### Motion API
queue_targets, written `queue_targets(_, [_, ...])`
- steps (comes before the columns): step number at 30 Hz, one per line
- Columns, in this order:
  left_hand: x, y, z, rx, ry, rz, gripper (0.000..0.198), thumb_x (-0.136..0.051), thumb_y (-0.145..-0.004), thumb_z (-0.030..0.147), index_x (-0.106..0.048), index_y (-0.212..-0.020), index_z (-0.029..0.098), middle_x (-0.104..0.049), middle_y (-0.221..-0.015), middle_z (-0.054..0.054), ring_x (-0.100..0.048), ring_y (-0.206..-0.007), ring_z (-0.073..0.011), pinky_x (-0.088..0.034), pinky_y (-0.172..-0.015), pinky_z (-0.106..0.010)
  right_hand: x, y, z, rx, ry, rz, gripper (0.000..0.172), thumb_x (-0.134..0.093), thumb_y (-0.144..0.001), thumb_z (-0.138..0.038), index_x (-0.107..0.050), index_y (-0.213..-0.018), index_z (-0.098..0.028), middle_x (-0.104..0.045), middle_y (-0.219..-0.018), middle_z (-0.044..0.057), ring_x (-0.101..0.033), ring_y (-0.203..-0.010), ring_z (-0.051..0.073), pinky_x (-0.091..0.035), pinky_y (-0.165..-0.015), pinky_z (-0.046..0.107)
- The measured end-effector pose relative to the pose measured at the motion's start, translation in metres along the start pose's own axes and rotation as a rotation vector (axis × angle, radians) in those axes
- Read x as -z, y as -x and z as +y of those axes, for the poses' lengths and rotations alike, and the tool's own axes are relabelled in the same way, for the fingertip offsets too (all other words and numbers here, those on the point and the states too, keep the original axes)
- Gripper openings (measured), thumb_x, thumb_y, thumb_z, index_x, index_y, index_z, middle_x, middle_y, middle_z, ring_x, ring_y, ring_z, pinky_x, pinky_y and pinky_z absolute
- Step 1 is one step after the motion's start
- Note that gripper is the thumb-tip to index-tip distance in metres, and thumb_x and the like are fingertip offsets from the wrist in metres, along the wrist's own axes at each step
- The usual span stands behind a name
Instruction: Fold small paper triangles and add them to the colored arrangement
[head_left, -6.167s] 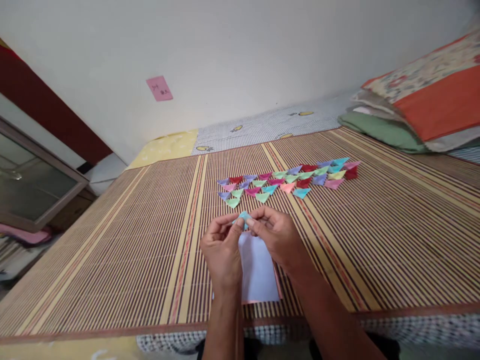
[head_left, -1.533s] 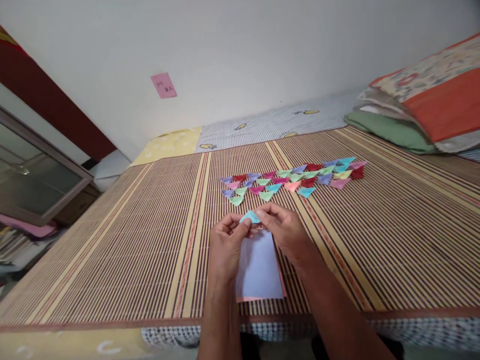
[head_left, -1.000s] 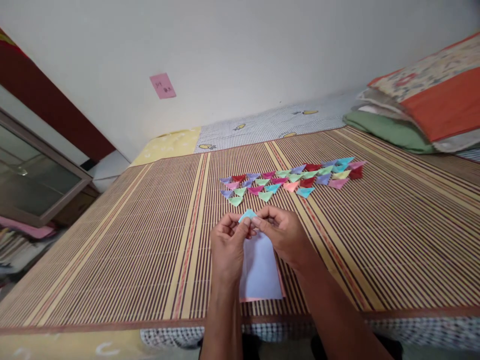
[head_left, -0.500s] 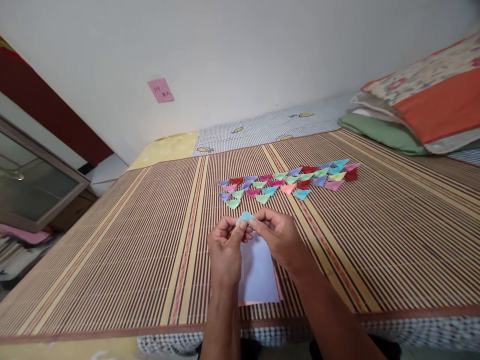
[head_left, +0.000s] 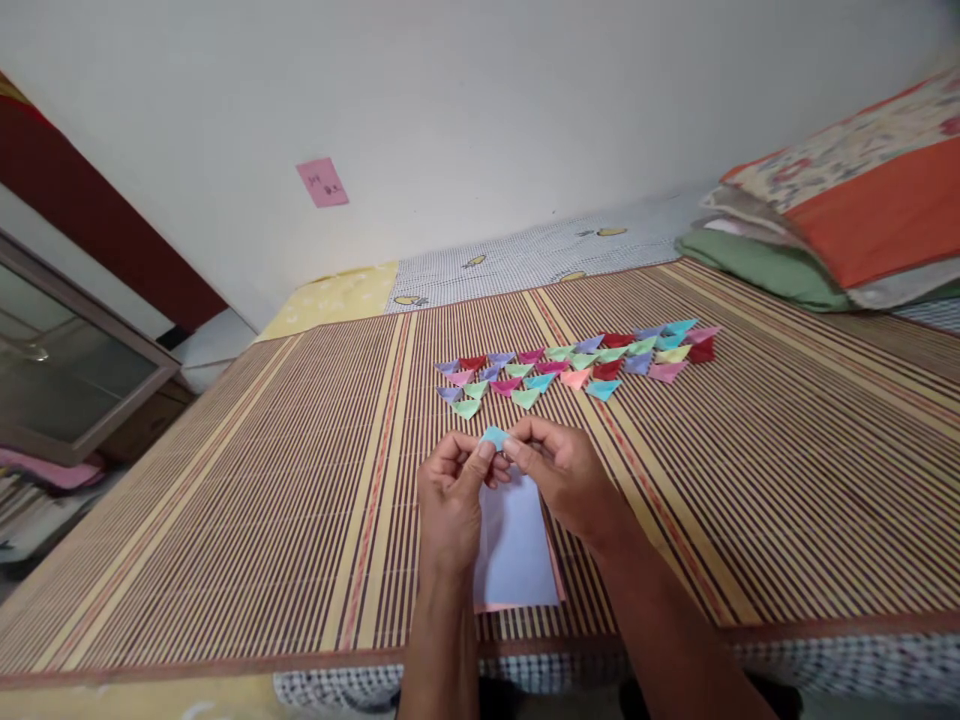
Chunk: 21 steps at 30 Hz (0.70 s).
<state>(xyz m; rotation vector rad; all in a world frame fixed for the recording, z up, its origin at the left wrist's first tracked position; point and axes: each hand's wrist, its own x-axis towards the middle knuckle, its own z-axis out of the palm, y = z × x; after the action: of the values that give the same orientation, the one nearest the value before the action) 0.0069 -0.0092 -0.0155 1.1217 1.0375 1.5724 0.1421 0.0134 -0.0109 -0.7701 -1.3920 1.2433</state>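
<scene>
A small folded piece of light-blue paper (head_left: 495,436) is pinched between my two hands. My left hand (head_left: 456,490) closes on its left side with thumb and fingers. On its right side, my right hand (head_left: 559,470) grips it the same way. Part of the paper is hidden under both thumbs. Below the hands lies a stack of lavender paper sheets (head_left: 517,550), with a pink-orange edge showing underneath. Beyond my fingers, several small folded paper triangles (head_left: 526,397) in many colours lie in uneven rows on the mat.
A striped bamboo mat (head_left: 300,520) covers the bed. Folded bedding with an orange cover (head_left: 885,220) is piled at the far right. A pink note (head_left: 322,182) is stuck on the white wall (head_left: 525,100). At left stands a cabinet with a glass door (head_left: 67,350).
Both hands stay pinched on the light-blue paper and have shifted only very slightly. The paper triangles and the sheets lie as before.
</scene>
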Motion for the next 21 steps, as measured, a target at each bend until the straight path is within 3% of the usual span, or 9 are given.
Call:
queue_targets(6, [-0.0035,-0.0018,-0.0006,0.071,0.052,-0.004,0.018,-0.076,-0.086,0.030,-0.066,-0.080,0.016,-0.069,-0.067,0.000,-0.060,-0.060,-0.0111,-0.046,-0.060,-0.022,-0.0003,-0.0003,0.0033,-0.003,0.055,0.019,0.020,-0.062,-0.092,-0.029,-0.064,-0.076,-0.018,-0.065,-0.068,0.000,-0.061,-0.064,0.015,-0.047,-0.061,0.027])
queue_targets(16, [-0.0047,0.0008,-0.0037,0.030,0.005,0.047,0.022,-0.075,-0.086,0.028,-0.063,-0.072,0.017,-0.066,-0.062,0.002,-0.057,-0.056,-0.0097,-0.044,-0.058,-0.022,0.0022,0.0009,0.0023,0.024,0.168,-0.008,0.022,-0.059,-0.094,-0.030,-0.063,-0.076,-0.018,-0.064,-0.069,0.001,-0.058,-0.065,0.016,-0.044,-0.061,0.028])
queue_targets(21, [-0.0063,-0.0003,-0.0016,0.077,0.039,0.012,0.021,-0.075,-0.085,0.030,-0.064,-0.074,0.016,-0.065,-0.063,0.001,-0.057,-0.057,-0.0107,-0.045,-0.059,-0.023,0.0072,-0.0003,0.0097,0.010,0.098,-0.047,0.022,-0.058,-0.097,-0.031,-0.063,-0.079,-0.019,-0.065,-0.071,0.001,-0.061,-0.069,0.016,-0.047,-0.065,0.029])
